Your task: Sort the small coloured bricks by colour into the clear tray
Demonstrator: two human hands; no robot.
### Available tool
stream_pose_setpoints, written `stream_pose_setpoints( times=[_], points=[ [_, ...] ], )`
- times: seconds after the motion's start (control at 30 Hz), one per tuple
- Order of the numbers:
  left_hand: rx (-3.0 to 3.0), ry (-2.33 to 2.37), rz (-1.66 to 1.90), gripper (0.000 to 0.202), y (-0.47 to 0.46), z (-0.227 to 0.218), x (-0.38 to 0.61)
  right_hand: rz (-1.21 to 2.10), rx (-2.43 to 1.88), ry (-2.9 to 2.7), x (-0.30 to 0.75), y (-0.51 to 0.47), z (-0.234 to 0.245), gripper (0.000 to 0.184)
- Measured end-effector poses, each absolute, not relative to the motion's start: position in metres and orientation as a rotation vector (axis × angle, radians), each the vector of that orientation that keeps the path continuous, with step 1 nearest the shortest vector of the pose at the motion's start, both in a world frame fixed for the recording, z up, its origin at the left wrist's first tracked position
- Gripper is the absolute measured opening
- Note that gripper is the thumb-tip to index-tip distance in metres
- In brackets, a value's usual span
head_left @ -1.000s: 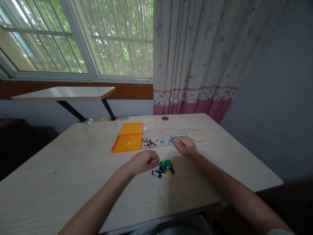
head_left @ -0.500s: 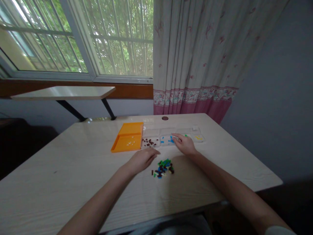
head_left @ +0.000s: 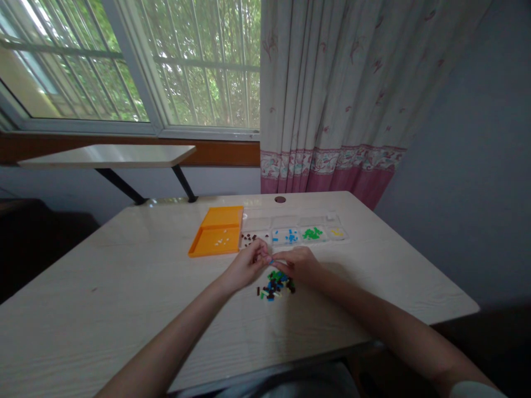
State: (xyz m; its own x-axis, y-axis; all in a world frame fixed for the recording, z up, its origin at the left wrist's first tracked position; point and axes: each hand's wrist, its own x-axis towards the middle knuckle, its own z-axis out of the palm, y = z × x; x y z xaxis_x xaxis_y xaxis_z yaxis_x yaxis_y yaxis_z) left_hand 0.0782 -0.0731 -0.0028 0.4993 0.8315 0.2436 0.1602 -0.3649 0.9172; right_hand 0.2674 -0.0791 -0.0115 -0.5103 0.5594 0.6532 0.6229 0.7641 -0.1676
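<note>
My left hand (head_left: pixel 249 266) and my right hand (head_left: pixel 301 265) meet fingertip to fingertip above the table. Between their pinched fingers shows a small blue piece (head_left: pixel 272 262), probably a toy brick, partly hidden by the fingertips. Just below the hands lies a mixed pile of small bricks (head_left: pixel 276 286) in green, blue, dark brown and pale yellow. Behind them, a clear compartment tray holds brown bricks (head_left: pixel 250 237), blue bricks (head_left: pixel 291 236), green bricks (head_left: pixel 312 233) and yellow bricks (head_left: pixel 336 232), sorted by colour. My left hand covers part of the brown compartment.
To the left of the tray an open orange case (head_left: pixel 209 241) holds several white pieces (head_left: pixel 223 241). A raised shelf (head_left: pixel 112 157) on black supports stands at the table's back left. The pale wooden table (head_left: pixel 124 287) has a round cable hole (head_left: pixel 280 200) near its back edge.
My right hand has come back from the blue compartment toward me, uncovering the green bricks. My left hand has turned and closed, and the fingertips now meet at a small blue piece.
</note>
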Motion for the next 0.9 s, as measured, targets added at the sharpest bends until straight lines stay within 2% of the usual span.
stream_pose_setpoints(
  times=[0.3, 0.53, 0.9],
  points=[
    [1.853, 0.812, 0.839, 0.021, -0.075, 0.004, 0.074, -0.096, -0.860, -2.183, 0.269, -0.075, -0.014, 0.019],
    [2.122, 0.690, 0.217, 0.017, -0.087, 0.027, 0.054, -0.259, -0.956, -1.920, 0.293, -0.064, 0.002, 0.025],
    [2.399, 0.732, 0.155, 0.005, -0.091, 0.025, 0.064, -0.308, -0.959, -1.906, 0.301, -0.062, 0.007, 0.026]
  ],
)
